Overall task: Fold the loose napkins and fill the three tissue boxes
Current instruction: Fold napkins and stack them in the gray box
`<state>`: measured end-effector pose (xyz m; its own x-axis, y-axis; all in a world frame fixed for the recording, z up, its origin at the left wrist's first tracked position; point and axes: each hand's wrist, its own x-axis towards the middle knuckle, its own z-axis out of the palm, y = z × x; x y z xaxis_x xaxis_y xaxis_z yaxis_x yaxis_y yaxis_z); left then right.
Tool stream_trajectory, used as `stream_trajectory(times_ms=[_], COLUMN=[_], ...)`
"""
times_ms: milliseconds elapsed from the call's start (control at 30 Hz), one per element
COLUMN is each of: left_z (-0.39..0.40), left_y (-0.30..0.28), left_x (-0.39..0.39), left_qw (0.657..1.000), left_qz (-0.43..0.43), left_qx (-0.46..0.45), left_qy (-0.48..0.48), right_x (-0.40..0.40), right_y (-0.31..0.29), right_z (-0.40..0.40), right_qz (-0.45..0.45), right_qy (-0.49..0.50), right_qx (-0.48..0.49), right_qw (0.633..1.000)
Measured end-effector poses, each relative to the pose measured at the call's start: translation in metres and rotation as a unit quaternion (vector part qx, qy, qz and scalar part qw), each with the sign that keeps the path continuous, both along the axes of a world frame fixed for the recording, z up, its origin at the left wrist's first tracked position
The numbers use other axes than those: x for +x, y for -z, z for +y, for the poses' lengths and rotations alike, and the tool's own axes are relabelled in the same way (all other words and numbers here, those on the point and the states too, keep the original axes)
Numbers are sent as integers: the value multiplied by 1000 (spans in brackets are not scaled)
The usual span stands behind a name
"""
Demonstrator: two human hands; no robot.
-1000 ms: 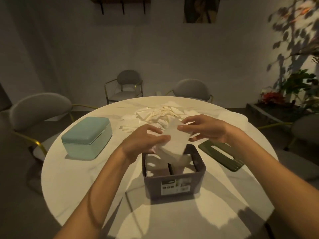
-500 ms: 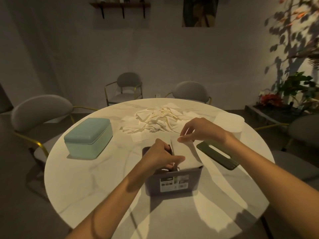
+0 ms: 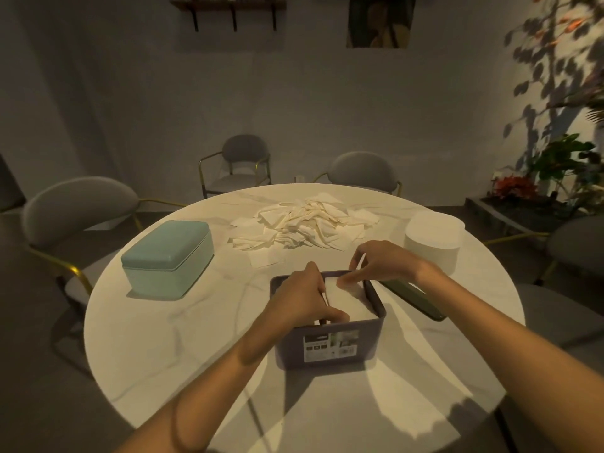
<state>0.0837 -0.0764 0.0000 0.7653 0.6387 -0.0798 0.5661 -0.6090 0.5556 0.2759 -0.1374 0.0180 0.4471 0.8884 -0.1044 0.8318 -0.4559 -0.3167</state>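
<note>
Dark grey rectangular plastic tissue box (image 3: 330, 346) stands open near my edge of the round white marble table (image 3: 157, 338), label facing me; I read the closeness as deliberate, both arms reach it without stretching; its dark green slotted lid (image 3: 413, 299) lies flat just beside it on the right, off so napkins can go in from above.

Folded white paper napkin (image 3: 348, 300) sits inside the box, top face level with the rim; I judge it is being seated on the stack below, though the stack itself is hidden.

Left hand (image 3: 302, 300): fingers curled over the napkin's near left edge, thumb tip down at the front wall; pressing and pinching that edge, not spread. Right hand (image 3: 380, 264): thumb and forefinger closed on the far right corner of the same napkin, other fingers arched above; a fine pinch.

Loose heap of unfolded cream napkins (image 3: 307, 228) lies past the box at table centre, well supplied; pale teal lidded box (image 3: 168, 256) to the left, closed; white round lidded box (image 3: 433, 238) to the right, closed; I judge the filling far from finished.
</note>
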Motion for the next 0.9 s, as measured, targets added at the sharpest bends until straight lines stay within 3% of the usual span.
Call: stream_trajectory(times_ms=[233, 467, 600, 700, 800, 900], left_z=[2, 58, 105, 132, 148, 161], left_y=[-2, -18, 3, 31, 58, 77], left_x=[0, -2, 16, 33, 46, 52], left_qw=[1000, 984, 965, 931, 864, 817], left_qz=[6, -162, -221, -278, -357, -428], left_qx=[11, -70, -109, -185, -288, -316], left_qy=[18, -22, -84, -150, -209, -223], right_x=[5, 25, 34, 38, 48, 59], right_y=[7, -4, 16, 28, 42, 59], right_z=[3, 31, 74, 114, 152, 180], right_qz=[2, 87, 53, 31, 2, -63], right_qy=[-16, -57, -82, -83, -64, -95], right_qx=[-10, 108, 186, 225, 235, 218], right_qw=[1000, 989, 978, 970, 970, 969])
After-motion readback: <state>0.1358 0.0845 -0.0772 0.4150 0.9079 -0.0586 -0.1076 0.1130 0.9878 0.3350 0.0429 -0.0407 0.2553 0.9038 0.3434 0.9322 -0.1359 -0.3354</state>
